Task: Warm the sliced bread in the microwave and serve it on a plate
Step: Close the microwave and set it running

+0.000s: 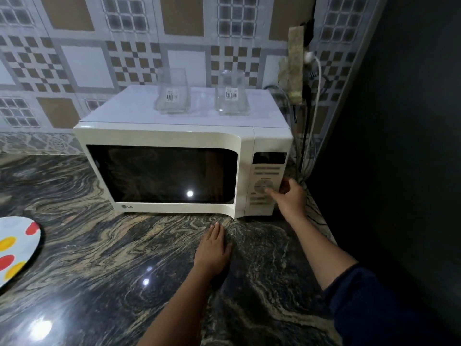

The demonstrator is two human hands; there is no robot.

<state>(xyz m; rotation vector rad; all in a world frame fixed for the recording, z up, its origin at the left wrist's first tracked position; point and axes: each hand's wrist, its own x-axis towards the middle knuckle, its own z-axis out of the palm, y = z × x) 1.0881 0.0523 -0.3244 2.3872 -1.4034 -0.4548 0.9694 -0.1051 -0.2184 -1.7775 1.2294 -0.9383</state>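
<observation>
I am looking at a home kitchen. A white microwave (pixel 182 168) sits on a dark, swirl-veined polished stone countertop (pixel 99 258), backed by a wall of patterned brown and grey tiles (pixel 87 63). On its top stand a left glass vessel (pixel 172 92) and a right glass vessel (pixel 232 93). A dotted plate (pixel 15 250) lies near left. A white plug (pixel 309 57) hangs far right.

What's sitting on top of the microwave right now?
A clear glass vessel and a second glass vessel, both barcode-labelled, stand apart on the microwave. Its inside is hidden: door shut, window dark.
</observation>
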